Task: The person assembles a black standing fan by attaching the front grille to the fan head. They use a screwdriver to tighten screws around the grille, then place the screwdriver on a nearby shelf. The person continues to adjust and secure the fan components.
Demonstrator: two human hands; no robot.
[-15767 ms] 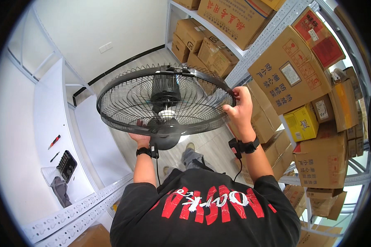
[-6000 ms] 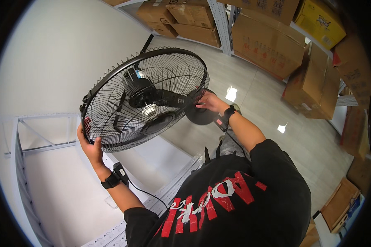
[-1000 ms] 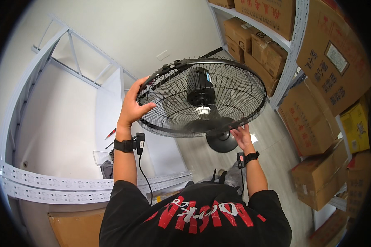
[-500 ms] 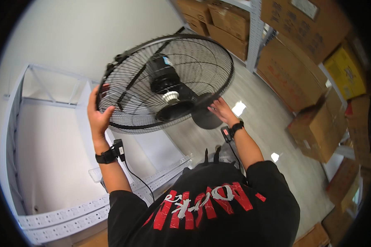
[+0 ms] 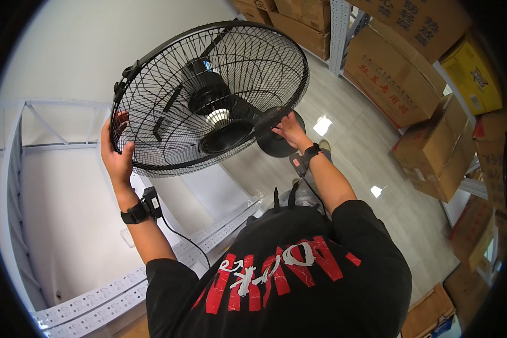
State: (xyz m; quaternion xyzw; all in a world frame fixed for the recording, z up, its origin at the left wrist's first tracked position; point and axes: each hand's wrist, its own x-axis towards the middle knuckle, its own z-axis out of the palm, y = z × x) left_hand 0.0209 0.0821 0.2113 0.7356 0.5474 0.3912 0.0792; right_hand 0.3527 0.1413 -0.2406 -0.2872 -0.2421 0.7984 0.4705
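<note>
A large black floor fan (image 5: pixel 205 97) with a round wire cage is in front of me, its cage tilted. Through the wires show its dark motor and a white ribbed part (image 5: pixel 218 117). My left hand (image 5: pixel 117 159) is closed on the left rim of the cage, thumb on the near side and fingers partly behind the wires. At the near right rim, my right hand (image 5: pixel 292 132) grips the cage edge, its fingertips partly hidden. Below that rim shows the fan's round black base (image 5: pixel 277 147), partly covered by the cage and my right hand.
To the left stands a white metal shelf unit (image 5: pixel 76 208) with perforated edges. On the right, a rack with a grey post (image 5: pixel 338 39) bears cardboard boxes (image 5: pixel 391 73) and a yellow box (image 5: pixel 472 76). Grey tiled floor (image 5: pixel 349 141) lies between them; my shoe (image 5: pixel 325 146) shows there.
The fan and both hands have shifted left and farther up in the picture, hands still on the cage. The view has turned slightly, and my shoe now shows beside the right wrist.
</note>
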